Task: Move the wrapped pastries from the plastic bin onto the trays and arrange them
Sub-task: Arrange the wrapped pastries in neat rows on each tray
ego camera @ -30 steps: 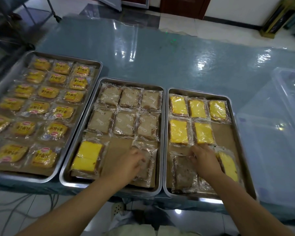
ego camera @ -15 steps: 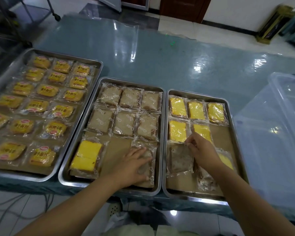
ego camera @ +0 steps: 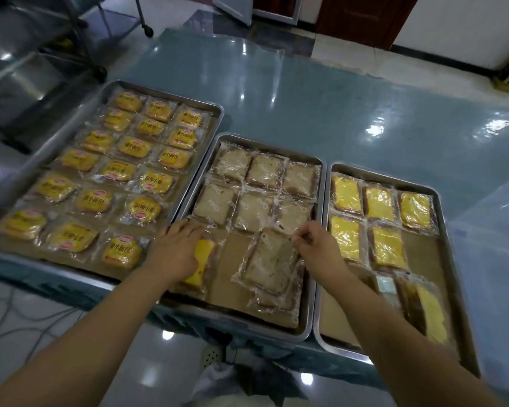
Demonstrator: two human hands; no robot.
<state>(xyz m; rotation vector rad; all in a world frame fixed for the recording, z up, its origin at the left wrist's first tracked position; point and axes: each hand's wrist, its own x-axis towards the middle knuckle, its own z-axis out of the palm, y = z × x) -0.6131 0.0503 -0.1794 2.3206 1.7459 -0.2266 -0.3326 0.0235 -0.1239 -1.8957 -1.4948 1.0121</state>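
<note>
**A:** Where are the hands?

**B:** Both are over the middle tray (ego camera: 232, 289), apart from each other. The left hand (ego camera: 175, 251) lies palm down on a yellow cake (ego camera: 203, 259) at the tray's 7 o'clock corner. Its fingers stretch toward 1 o'clock and are not curled round the cake.

**A:** And the right hand?

**B:** The right hand (ego camera: 315, 245) pinches the wrapper of a brown cake (ego camera: 272, 259) at the packet's 1 o'clock corner. That packet sits tilted at the tray's 5 o'clock end, on top of a second brown packet (ego camera: 276, 301) (only its near edge shows).

**A:** What else is in that tray?

**B:** 6 brown cakes (ego camera: 265, 168) in 2 rows of 3 at the 12 o'clock end, wrappers touching.

**A:** The other trays?

**B:** The left tray (ego camera: 165, 94), at 9 o'clock, is full of yellow buns (ego camera: 135, 146) in printed wrappers, 3 across. The right tray (ego camera: 417, 251), at 3 o'clock, holds 5 wrapped yellow cakes (ego camera: 379, 204), 3 in the far row and 2 in the next. A loose heap of packets (ego camera: 429, 312) lies at its 6 o'clock end.

**A:** The bin?

**B:** A clear plastic bin (ego camera: 497, 230) stands just beside the right tray at 3 o'clock. I cannot tell what is in it. Everything sits on a blue-green table (ego camera: 306, 98).
</note>
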